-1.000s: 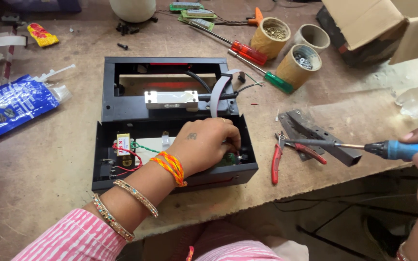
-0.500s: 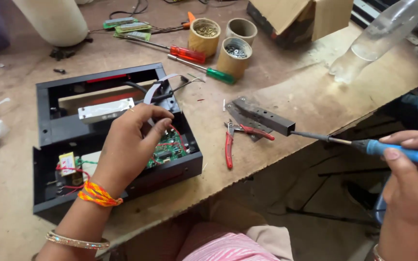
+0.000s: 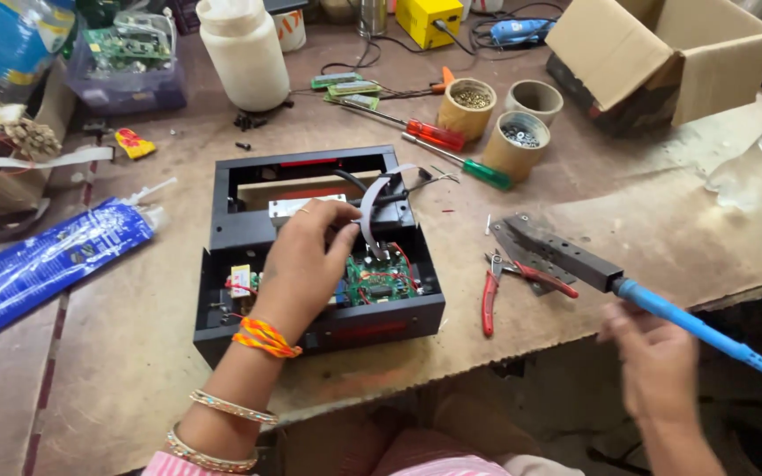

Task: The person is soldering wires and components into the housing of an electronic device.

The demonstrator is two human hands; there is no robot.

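Nearest us, our right hand [image 3: 654,366] hangs just off the workbench's [image 3: 134,379] front edge, blurred, fingers loosely curled, empty, just beneath the blue handle of the soldering iron [image 3: 694,326] lying in its metal stand [image 3: 557,251]. Our left hand [image 3: 306,264] rests inside the open black electronic case [image 3: 310,247] at the front middle, fingers bent together onto the green circuit board [image 3: 379,280]. Red-handled pliers [image 3: 509,284] lie between. Farther back stand three cardboard cups [image 3: 513,145] and two screwdrivers [image 3: 451,154].

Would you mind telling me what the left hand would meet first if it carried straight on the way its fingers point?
The left hand points away from the person, over the open black device case. Going on, its fingers would probably first meet the grey ribbon cable and the black crossbar there, though depth is unclear.
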